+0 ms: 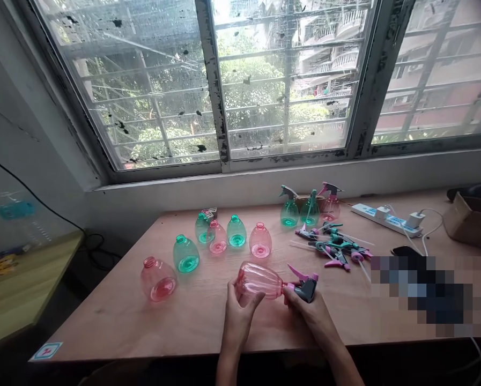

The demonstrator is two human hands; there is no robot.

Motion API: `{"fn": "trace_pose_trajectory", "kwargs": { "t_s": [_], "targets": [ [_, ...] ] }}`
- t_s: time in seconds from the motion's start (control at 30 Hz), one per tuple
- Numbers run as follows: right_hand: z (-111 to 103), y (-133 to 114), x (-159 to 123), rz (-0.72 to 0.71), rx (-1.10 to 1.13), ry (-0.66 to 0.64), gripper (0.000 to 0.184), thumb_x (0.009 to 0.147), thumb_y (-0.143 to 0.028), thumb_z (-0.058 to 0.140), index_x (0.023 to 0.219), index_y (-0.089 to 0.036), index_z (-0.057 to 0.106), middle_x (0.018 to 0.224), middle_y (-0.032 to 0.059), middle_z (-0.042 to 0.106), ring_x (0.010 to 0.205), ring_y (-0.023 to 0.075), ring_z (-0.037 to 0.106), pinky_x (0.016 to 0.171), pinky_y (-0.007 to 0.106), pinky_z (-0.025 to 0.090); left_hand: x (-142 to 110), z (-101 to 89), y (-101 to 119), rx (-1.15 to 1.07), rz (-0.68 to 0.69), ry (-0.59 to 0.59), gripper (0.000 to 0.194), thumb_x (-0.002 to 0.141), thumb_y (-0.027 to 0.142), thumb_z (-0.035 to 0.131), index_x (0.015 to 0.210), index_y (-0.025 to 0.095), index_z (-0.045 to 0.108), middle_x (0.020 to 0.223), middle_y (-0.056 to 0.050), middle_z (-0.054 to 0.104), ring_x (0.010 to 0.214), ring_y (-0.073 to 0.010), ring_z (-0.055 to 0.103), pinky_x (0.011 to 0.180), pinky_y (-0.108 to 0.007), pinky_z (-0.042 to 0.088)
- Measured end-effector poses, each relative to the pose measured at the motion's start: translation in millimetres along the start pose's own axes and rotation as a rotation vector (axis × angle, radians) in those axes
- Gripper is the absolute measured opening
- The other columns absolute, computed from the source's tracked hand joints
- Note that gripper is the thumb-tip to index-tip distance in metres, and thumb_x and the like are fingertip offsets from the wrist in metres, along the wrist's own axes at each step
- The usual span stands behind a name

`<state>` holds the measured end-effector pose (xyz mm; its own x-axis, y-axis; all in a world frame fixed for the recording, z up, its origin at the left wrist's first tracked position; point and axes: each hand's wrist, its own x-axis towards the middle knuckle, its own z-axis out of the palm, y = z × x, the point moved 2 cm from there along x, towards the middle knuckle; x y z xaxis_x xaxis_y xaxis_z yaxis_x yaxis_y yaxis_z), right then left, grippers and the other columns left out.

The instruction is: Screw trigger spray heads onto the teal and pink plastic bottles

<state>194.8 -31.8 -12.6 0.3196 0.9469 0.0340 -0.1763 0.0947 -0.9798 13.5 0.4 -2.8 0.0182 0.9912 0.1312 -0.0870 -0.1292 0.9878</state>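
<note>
A pink see-through spray bottle (260,280) lies on its side in the air above the table's front part, its base to the left. My left hand (242,308) is closed around the base end. At the neck, my right hand (304,308) grips the collar of the spray head (305,287), which is dark grey with a pink trigger. The head sits at the bottle's mouth; whether it is screwed tight I cannot tell. Behind are headless bottles, among them a pink bottle (260,241) and a green bottle (236,231).
Loose spray heads (337,246) lie in a pile at right. Bottles with heads fitted, one a green bottle (289,212), stand by the wall. A power strip (387,219), a cardboard box (471,220) and a phone (409,254) are farther right. The table (143,332) ends close to me.
</note>
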Motion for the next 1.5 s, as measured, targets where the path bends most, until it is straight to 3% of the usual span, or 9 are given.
{"fn": "trace_pose_trajectory", "kwargs": {
  "t_s": [0.23,0.37,0.57,0.73,0.87,1.1,1.23,1.37,1.5],
  "targets": [
    [-5,4,4,-0.006,0.018,-0.002,0.038,0.077,-0.052,0.075,0.08,-0.018,0.061,0.053,-0.0051,0.056,0.05,0.0126,0.048,0.051,0.024,0.037,3,0.5,-12,0.104,0.029,-0.051,0.085,0.066,0.033,0.088,0.139,0.022,0.046,0.143,-0.013,0.056,0.137,-0.0331,0.047,0.118,-0.048,0.03],
    [-6,9,4,0.016,-0.032,-0.01,0.045,0.07,-0.052,0.081,0.093,-0.016,0.064,0.058,-0.0036,0.06,0.053,0.0144,0.051,0.053,0.026,0.04,4,-1.7,-19,-0.023,-0.014,0.006,0.074,0.076,0.045,0.079,0.137,0.02,0.046,0.142,-0.015,0.055,0.136,-0.0348,0.047,0.116,-0.051,0.034],
    [-10,15,8,0.072,-0.022,0.016,0.044,0.072,-0.058,0.076,0.074,-0.016,0.062,0.055,-0.0017,0.057,0.05,0.0134,0.047,0.048,0.025,0.036,4,-1.3,-11,0.059,0.027,-0.049,0.07,0.076,0.035,0.081,0.138,0.028,0.049,0.148,-0.008,0.052,0.137,-0.0306,0.047,0.117,-0.045,0.034],
    [-8,18,4,0.064,0.01,0.065,0.043,0.066,-0.054,0.082,0.084,-0.017,0.068,0.057,-0.0004,0.064,0.05,0.0153,0.053,0.047,0.025,0.04,0,2.8,-11,0.037,0.032,0.035,0.082,0.066,0.043,0.087,0.137,0.024,0.051,0.139,-0.011,0.061,0.133,-0.0349,0.051,0.116,-0.048,0.036],
    [-6,13,-1,0.033,-0.029,0.048,0.042,0.064,-0.049,0.084,0.09,-0.018,0.074,0.055,-0.002,0.063,0.049,0.0159,0.054,0.048,0.027,0.041,1,0.5,-15,0.024,-0.011,0.108,0.077,0.07,0.049,0.082,0.135,0.021,0.052,0.137,-0.014,0.061,0.133,-0.036,0.051,0.115,-0.049,0.037],
    [-12,10,8,0.047,-0.018,0.031,0.039,0.068,-0.05,0.082,0.085,-0.016,0.07,0.064,0.0005,0.067,0.058,0.0168,0.057,0.057,0.027,0.044,8,-0.2,-11,0.084,-0.031,-0.046,0.078,0.071,0.036,0.084,0.138,0.027,0.046,0.143,-0.009,0.056,0.136,-0.0313,0.048,0.116,-0.046,0.036],
    [-16,17,8,0.064,0.02,0.003,0.04,0.075,-0.05,0.078,0.093,-0.016,0.067,0.058,-0.0043,0.058,0.054,0.0129,0.049,0.053,0.024,0.039,6,0.6,-10,0.173,-0.034,-0.054,0.079,0.068,0.035,0.087,0.135,0.023,0.047,0.141,-0.012,0.057,0.134,-0.0334,0.049,0.118,-0.051,0.031],
    [-18,18,4,0.077,0.005,0.002,0.043,0.072,-0.05,0.08,0.095,-0.015,0.068,0.057,-0.0041,0.057,0.053,0.0126,0.047,0.052,0.024,0.037,3,1.4,-6,0.124,-0.037,-0.078,0.064,0.078,0.042,0.078,0.133,0.023,0.05,0.14,-0.012,0.058,0.134,-0.0322,0.05,0.116,-0.049,0.034],
    [-18,17,5,0.078,0.019,-0.012,0.04,0.074,-0.052,0.078,0.086,-0.016,0.066,0.057,-0.0038,0.055,0.052,0.0127,0.046,0.051,0.024,0.036,2,2.3,-3,0.129,-0.033,-0.057,0.066,0.075,0.04,0.08,0.133,0.025,0.051,0.14,-0.01,0.058,0.132,-0.0303,0.052,0.114,-0.044,0.037]
  ]
}}
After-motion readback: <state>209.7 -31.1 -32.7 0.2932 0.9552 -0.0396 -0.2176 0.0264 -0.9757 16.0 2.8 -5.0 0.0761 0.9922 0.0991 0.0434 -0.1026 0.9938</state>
